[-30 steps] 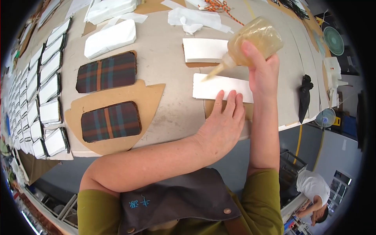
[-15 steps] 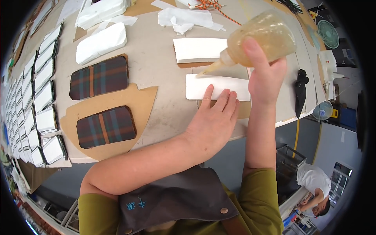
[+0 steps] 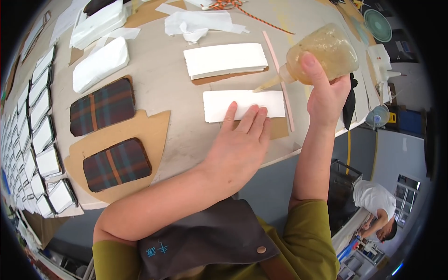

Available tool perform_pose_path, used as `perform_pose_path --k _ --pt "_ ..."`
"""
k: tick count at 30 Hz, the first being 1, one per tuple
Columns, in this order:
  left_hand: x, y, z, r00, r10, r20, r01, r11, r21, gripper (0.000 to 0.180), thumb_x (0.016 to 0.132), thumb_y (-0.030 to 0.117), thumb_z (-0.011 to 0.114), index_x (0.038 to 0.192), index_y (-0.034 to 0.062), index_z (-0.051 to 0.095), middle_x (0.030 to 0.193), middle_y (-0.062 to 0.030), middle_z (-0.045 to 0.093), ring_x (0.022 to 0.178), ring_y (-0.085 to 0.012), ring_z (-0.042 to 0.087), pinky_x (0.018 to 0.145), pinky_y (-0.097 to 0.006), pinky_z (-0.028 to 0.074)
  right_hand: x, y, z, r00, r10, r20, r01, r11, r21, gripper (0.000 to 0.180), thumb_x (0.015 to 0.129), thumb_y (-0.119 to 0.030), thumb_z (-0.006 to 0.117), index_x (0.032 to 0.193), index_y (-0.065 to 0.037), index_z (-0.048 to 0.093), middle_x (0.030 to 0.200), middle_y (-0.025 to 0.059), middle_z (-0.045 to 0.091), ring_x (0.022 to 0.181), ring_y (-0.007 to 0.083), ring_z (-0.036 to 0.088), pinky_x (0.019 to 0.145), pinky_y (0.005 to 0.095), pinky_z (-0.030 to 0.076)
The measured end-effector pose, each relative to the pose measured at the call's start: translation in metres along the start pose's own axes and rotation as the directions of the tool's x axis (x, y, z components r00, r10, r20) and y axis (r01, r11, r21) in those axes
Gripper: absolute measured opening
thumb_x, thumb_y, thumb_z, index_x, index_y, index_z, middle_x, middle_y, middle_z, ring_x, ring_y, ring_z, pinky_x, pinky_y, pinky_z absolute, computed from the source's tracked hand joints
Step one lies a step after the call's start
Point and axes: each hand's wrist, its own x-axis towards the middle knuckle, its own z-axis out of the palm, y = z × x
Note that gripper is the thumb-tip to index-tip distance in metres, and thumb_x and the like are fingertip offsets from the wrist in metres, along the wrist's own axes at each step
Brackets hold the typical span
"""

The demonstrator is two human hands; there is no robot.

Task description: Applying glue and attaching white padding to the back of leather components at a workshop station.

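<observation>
My right hand (image 3: 326, 91) is wrapped round a translucent yellowish squeeze bottle (image 3: 326, 51), tilted so that its narrow nozzle points down to the left. The nozzle tip is at the upper edge of a white rectangular strip (image 3: 219, 100); whether it touches cannot be made out. My left hand (image 3: 242, 133) lies on the strip's lower edge with its fingers spread, pressing it against the table. A brown board shows under the strip's lower right part. Just beyond lies a stack of white strips (image 3: 226, 59) on a brown piece.
Two plaid panels (image 3: 105, 106) lie at left, one on a tan cardboard sheet (image 3: 158, 140). Rows of white dark-edged pieces (image 3: 46, 161) fill the far left. A pink strip (image 3: 280, 79), orange cord (image 3: 266, 22) and black object (image 3: 349, 105) lie around. Another person (image 3: 375, 203) works at right.
The nozzle has moved rightward along the strip's upper edge, from near its left end to past the middle. The whole view has shifted slightly; my left hand stays on the strip.
</observation>
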Motion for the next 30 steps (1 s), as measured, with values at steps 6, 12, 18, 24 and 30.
perform_pose_path --k 6,12,18,24,30 --pt "-0.002 0.000 -0.001 0.999 -0.023 -0.029 0.020 0.996 -0.089 0.061 0.091 0.028 0.067 0.139 -0.0051 0.047 0.147 -0.0170 0.045 0.142 -0.0300 0.037 0.119 -0.051 0.027 0.002 -0.001 -0.025 0.996 -0.014 -0.082 0.010 0.999 -0.044 0.041 0.080 -0.013 0.084 0.112 0.000 0.062 0.102 0.0060 0.068 0.091 0.0140 0.064 0.083 0.0281 0.051" --pt "0.003 -0.005 -0.007 0.999 -0.049 -0.013 0.048 0.996 -0.069 0.064 0.088 0.026 0.071 0.138 -0.0065 0.047 0.145 -0.0168 0.044 0.140 -0.0308 0.039 0.119 -0.045 0.032 0.007 0.006 -0.054 0.981 0.012 -0.196 -0.025 0.998 -0.061 0.044 0.079 -0.013 0.085 0.113 0.000 0.061 0.104 0.0066 0.067 0.093 0.0141 0.064 0.085 0.0287 0.050" --pt "0.006 -0.002 -0.008 0.999 -0.052 -0.006 0.051 0.998 -0.039 0.064 0.086 0.024 0.073 0.136 -0.0072 0.048 0.144 -0.0172 0.045 0.138 -0.0315 0.041 0.117 -0.045 0.035 0.006 0.028 -0.065 0.975 0.093 -0.203 -0.077 0.993 0.085 0.040 0.079 -0.012 0.084 0.111 0.000 0.063 0.102 0.0062 0.068 0.092 0.0145 0.065 0.087 0.0291 0.050" --pt "0.009 0.000 -0.008 0.998 -0.054 -0.016 0.054 0.998 -0.008 0.065 0.083 0.023 0.075 0.135 -0.0068 0.049 0.142 -0.0170 0.047 0.137 -0.0316 0.043 0.116 -0.045 0.036 -0.001 0.031 -0.079 0.969 0.214 -0.121 -0.200 0.973 0.119 0.041 0.080 -0.012 0.082 0.113 0.001 0.063 0.102 0.0066 0.068 0.094 0.0154 0.065 0.087 0.0305 0.050" --pt "0.010 0.002 -0.006 0.998 -0.054 -0.021 0.054 0.998 0.021 0.063 0.082 0.023 0.076 0.133 -0.0050 0.052 0.142 -0.0167 0.048 0.137 -0.0308 0.044 0.116 -0.044 0.037 0.001 0.038 -0.076 0.956 0.206 -0.210 -0.172 0.970 0.170 0.042 0.080 -0.012 0.081 0.114 0.002 0.062 0.105 0.0082 0.068 0.096 0.0163 0.065 0.088 0.0315 0.050"
